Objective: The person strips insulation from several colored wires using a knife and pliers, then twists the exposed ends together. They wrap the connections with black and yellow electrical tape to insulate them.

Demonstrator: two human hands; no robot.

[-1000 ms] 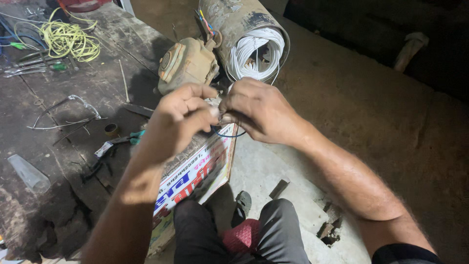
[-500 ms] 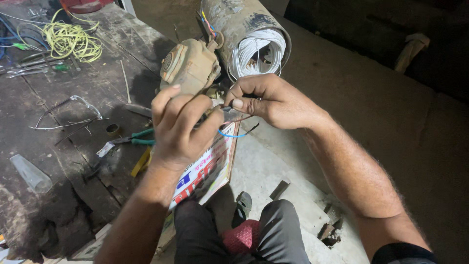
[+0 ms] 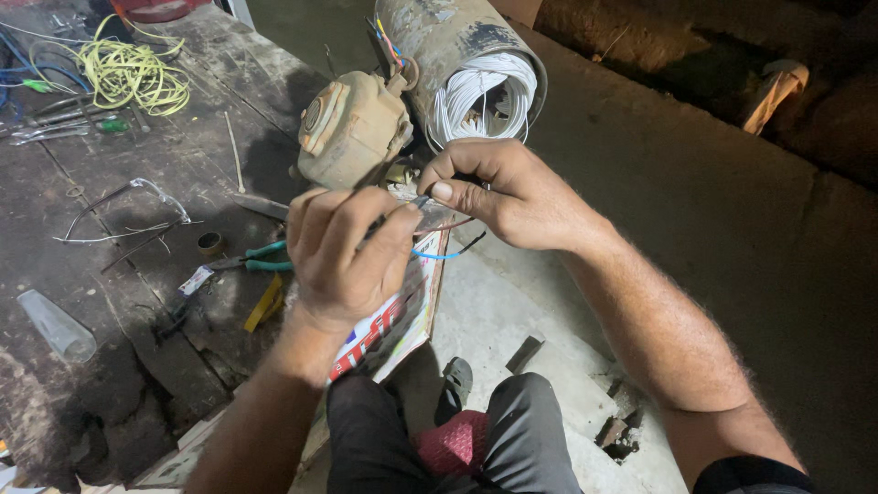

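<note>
Fingers (image 3: 462,192) of the right hand (image 3: 508,197) pinch thin wires (image 3: 437,224) below the motor (image 3: 352,128), at its 5 o'clock. Left hand (image 3: 343,252), splayed half a second ago, has curled shut around them, nearer the bench (image 3: 137,229) edge.

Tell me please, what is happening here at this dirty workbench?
A person is working with both bare hands close together above the dark, stained wooden workbench. The right hand pinches thin wires, a blue one among them, and the left hand meets it at the same spot. Just behind them lie a beige, worn motor-like housing and a grey cylinder filled with white wire windings. Green-handled pliers rest on the bench, and a tangle of yellow wire lies farther back.
</note>
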